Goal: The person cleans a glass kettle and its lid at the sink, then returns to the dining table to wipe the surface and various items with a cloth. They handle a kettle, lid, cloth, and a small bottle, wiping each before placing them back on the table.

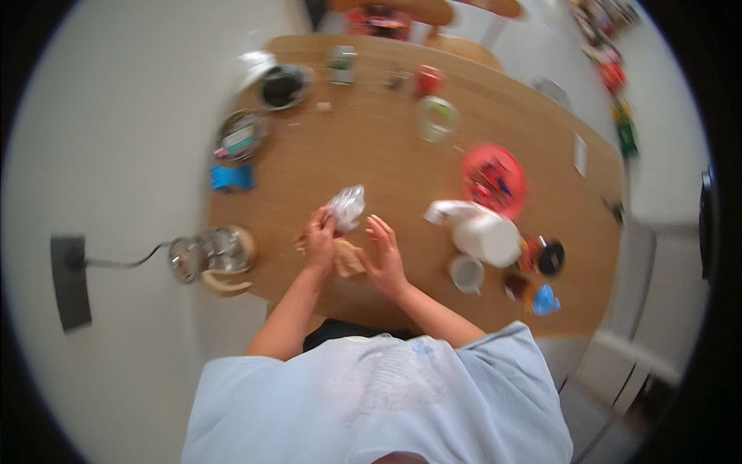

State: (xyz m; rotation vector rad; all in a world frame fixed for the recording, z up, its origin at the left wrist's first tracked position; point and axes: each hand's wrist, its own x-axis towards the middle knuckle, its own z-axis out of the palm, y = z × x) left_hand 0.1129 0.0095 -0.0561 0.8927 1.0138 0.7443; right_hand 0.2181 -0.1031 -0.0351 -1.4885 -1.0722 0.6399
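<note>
A crumpled clear plastic bag (348,207) is gripped in my left hand (320,239), above the near part of the wooden table (371,156). My right hand (384,255) is just to the right, its fingers apart and holding nothing. Between and below the hands lies a crumpled light-brown piece (348,258), perhaps paper or cloth; the blur hides what it is. Its left part is partly covered by my left hand.
Left stand an electric glass kettle (223,250), a blue packet (232,177) and round containers (240,136). Right are a paper roll (493,238), a white cup (466,273), a red plate (516,174) with small items, and a jar with a black lid (550,257).
</note>
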